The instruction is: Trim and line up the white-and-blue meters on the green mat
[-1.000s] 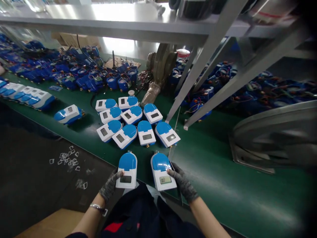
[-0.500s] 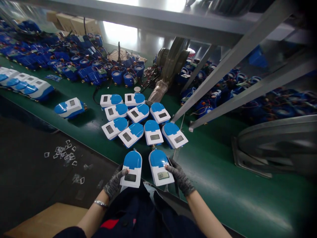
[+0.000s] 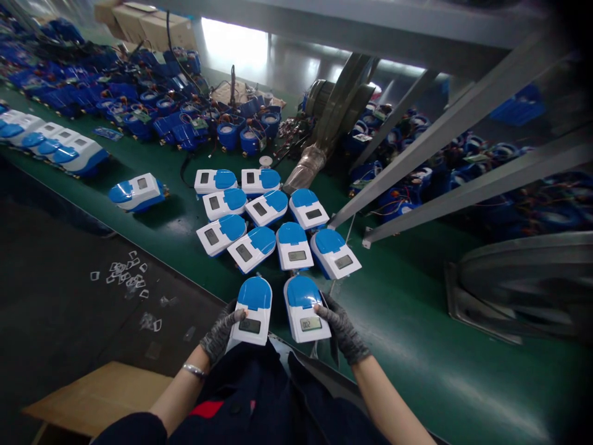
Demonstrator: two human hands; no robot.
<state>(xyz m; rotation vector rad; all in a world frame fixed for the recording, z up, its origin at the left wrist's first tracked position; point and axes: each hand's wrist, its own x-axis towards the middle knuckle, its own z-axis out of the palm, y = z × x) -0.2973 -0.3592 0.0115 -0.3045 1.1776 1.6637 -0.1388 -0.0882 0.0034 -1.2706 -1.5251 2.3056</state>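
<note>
In a grey fingerless-looking glove, my left hand (image 3: 221, 334) grips a white water meter with a blue lid (image 3: 254, 295) by its left side, thumb on the front beside the dark display. My right hand (image 3: 343, 327), gloved alike, grips a second water meter (image 3: 302, 293) by its right side, thumb near its lit display with digits. Both meters are held side by side, lids pointing away from me. The fingers beneath them are hidden. Just beyond lies a cluster of several similar meters (image 3: 292, 246) on the green bench (image 3: 407, 346).
One meter (image 3: 138, 191) lies apart at left, with a row of meters (image 3: 78, 151) farther left. Blue meter bodies with wires (image 3: 176, 130) crowd the back. Metal struts (image 3: 417, 154) slant down to the bench at right. A cardboard box (image 3: 102, 395) stands low at left.
The view has shifted slightly, so the bench and its contents appear a little farther right. Both hands keep hold of their meters, with little other movement.
</note>
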